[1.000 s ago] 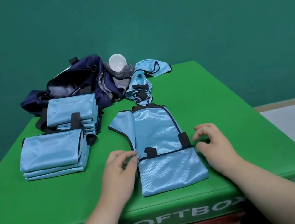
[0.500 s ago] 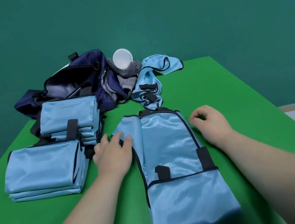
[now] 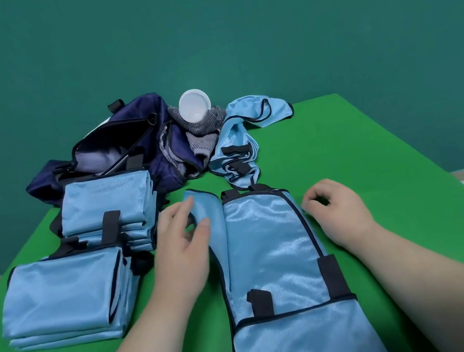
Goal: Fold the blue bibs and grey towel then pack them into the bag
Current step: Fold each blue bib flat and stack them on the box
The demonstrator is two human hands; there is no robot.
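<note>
We're mid-fold on the centre bib (image 3: 271, 246) — left hand (image 3: 181, 246) relaxed on its left flap (image 3: 208, 204), right hand (image 3: 336, 213) curled at the right edge, grip unclear; next, we'd fold that flap inward.

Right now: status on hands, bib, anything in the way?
Left hand open on left flap of bib. Right hand curled at its right edge, grip unclear. Bib half folded, flat on table. Folded stacks beside left hand; fold path clear.
</note>
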